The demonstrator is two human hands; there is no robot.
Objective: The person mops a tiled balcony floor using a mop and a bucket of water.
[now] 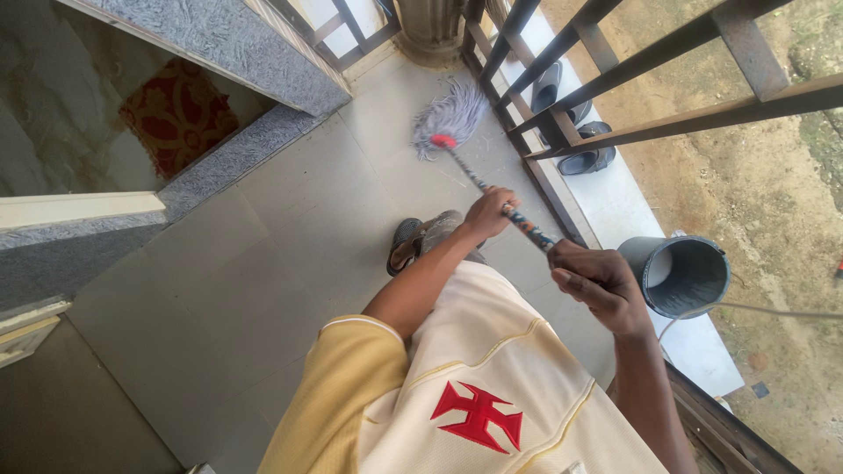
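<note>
A mop with a patterned stick (479,182) and a grey stringy head (450,118) on a red socket rests on the grey floor tiles (263,263) near the railing. My left hand (488,211) grips the stick lower down, toward the head. My right hand (596,278) grips the upper end of the stick, close to my chest. The mop head lies spread out against the tiles by the base of the railing.
A dark metal railing (615,83) runs along the right. A grey bucket (680,274) stands on the white ledge (615,206) outside it, with dark sandals (584,149) farther along. My sandalled foot (408,246) shows below. A red patterned mat (176,114) lies inside a doorway at left.
</note>
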